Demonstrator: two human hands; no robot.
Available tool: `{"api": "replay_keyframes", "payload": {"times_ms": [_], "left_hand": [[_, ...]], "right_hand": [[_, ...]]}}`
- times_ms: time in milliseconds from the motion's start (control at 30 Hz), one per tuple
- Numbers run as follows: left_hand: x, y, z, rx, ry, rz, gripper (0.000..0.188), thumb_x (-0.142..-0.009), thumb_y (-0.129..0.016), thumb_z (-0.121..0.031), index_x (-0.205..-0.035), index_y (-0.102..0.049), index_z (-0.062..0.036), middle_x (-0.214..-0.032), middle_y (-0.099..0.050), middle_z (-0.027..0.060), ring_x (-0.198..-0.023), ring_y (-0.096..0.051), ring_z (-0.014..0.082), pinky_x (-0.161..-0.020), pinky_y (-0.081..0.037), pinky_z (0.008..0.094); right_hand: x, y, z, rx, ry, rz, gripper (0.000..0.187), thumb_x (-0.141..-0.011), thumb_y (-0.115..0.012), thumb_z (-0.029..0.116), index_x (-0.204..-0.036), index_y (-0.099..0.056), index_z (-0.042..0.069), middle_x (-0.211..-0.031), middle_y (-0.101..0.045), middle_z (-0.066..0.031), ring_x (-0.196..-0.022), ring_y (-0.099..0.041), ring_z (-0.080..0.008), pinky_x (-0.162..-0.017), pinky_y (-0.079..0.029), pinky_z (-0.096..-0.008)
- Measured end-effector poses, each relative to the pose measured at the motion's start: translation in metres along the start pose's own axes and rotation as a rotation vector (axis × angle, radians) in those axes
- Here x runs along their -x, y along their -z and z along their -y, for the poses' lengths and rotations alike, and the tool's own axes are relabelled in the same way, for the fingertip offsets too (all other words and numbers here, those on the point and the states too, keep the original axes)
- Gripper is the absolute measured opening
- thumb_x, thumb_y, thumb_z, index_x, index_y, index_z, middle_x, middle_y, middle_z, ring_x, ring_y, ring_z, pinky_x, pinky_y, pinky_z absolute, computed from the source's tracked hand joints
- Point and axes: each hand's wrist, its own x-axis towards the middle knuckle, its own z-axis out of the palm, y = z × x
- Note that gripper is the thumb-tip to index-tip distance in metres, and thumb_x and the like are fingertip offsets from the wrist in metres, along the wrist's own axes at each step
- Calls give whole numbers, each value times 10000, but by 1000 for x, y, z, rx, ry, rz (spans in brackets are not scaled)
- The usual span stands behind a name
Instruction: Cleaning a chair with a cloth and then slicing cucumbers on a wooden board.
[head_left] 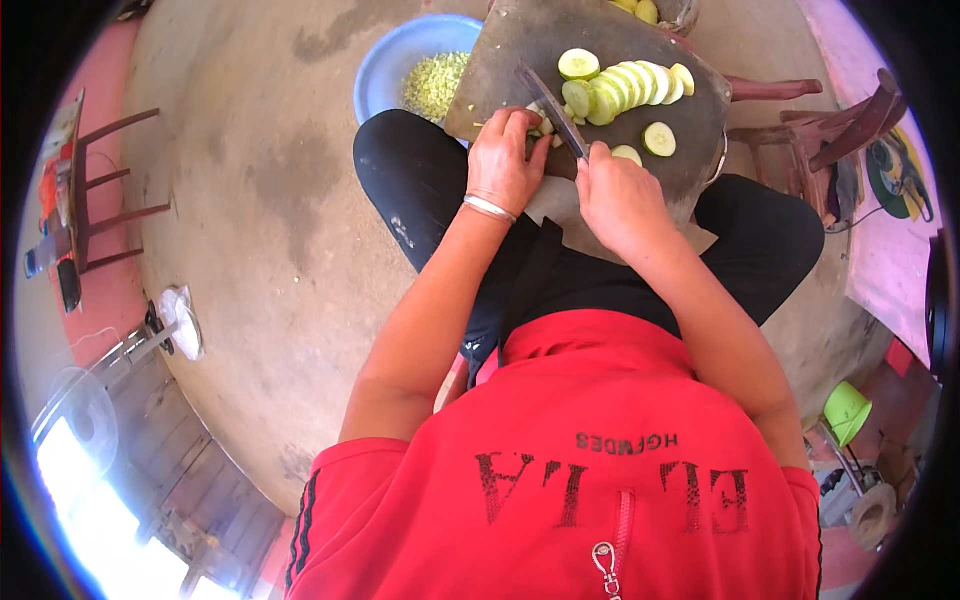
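Note:
In my right hand [622, 200] is the handle of a kitchen knife [554, 108], its blade slanting up and left across a dark board [520, 45]. My left hand [505, 162], with a bangle at the wrist, has its fingers curled round small pale pieces of zucchini [542, 126] just left of the blade. An overlapping row of round zucchini slices [628, 86] lies to the right of the blade. A loose slice [659, 139] lies nearer the board's right edge, and another [626, 155] is partly hidden by my right hand.
A blue basin [375, 75] with finely chopped green bits [435, 85] stands on the floor left of the board. Beyond the board is a basket [682, 14] with yellowish-green produce. A wooden chair [865, 125] is at the right. A green container [846, 412] stands at lower right.

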Motion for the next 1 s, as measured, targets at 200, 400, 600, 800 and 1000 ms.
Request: {"api": "replay_keyframes", "payload": {"times_ms": [200,400,600,800,1000], "left_hand": [[2,1,2,46,-34,-84,192,-786,-657,5,-967,-598,-21,-1003,-645,123,-760,-671,266,-693,-545,346],[5,0,7,66,49,-103,133,-800,-631,27,-925,-611,-14,-992,-648,121,-736,-677,266,-674,-548,337],[1,-2,9,20,8,-128,93,-803,-652,4,-892,-654,-24,-988,-655,138,-737,-674,291,-677,-546,344],[3,1,8,-19,-67,-148,170,-760,-639,21,-920,-664,-30,-1009,-642,143,-842,-664,305,-730,-542,355],[6,6,2,-40,-41,-60,245,-727,-679,1,-966,-644,-38,-1032,-593,135,-827,-647,311,-738,-539,364]], "right_hand": [[-4,-1,-18,-13,40,-66,228,-944,-516,229,-899,-552,9,-712,-641,-207,-707,-650,-401,-663,-508,-514],[3,23,4,2,86,-38,236,-943,-512,222,-889,-563,-2,-722,-646,-203,-705,-655,-394,-654,-522,-496],[-4,8,10,67,89,-11,244,-934,-516,210,-898,-575,-23,-746,-660,-210,-712,-669,-374,-646,-529,-481],[-10,1,-1,41,60,-2,246,-941,-513,230,-903,-573,-5,-756,-658,-205,-723,-662,-379,-666,-518,-501],[-15,5,-20,-36,58,-31,245,-955,-497,247,-879,-555,23,-725,-636,-199,-713,-640,-399,-656,-502,-515]]}}
